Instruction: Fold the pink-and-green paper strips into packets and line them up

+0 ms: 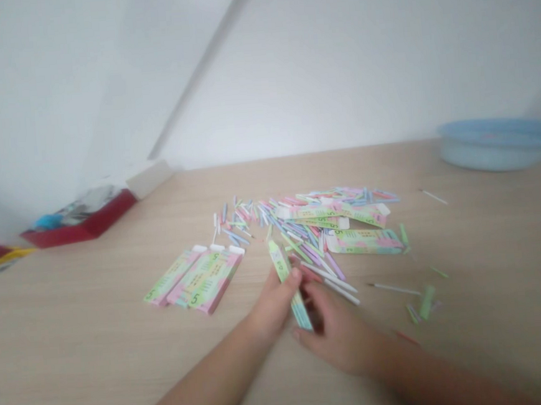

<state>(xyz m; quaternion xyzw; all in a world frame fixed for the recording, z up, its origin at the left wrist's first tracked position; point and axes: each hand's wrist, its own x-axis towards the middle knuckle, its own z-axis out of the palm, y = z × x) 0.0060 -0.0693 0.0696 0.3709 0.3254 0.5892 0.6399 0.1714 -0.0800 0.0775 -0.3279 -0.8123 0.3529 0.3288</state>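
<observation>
My left hand [277, 299] is closed around a slim cardboard box [282, 267], its thumb pressed on the narrow side. The box stands on edge and tilted, with its green end flap raised at the far end. At its lower end, my right hand [339, 331] curls its fingers about the box, the thumb beside the near corner. Blur hides exactly where those fingertips touch. Just beyond my hands lies a loose pile of pastel pencil-like sticks [309, 249], a few white ones [335, 281] nearest the right hand.
Several similar boxes lie flat, some at left [204, 279], others on the pile's right [367, 241]. Green scraps [427, 302] and a thin white stick [396, 288] lie farther right. A blue basin [495, 150] stands back right; a red tray [96, 221] holds items back left.
</observation>
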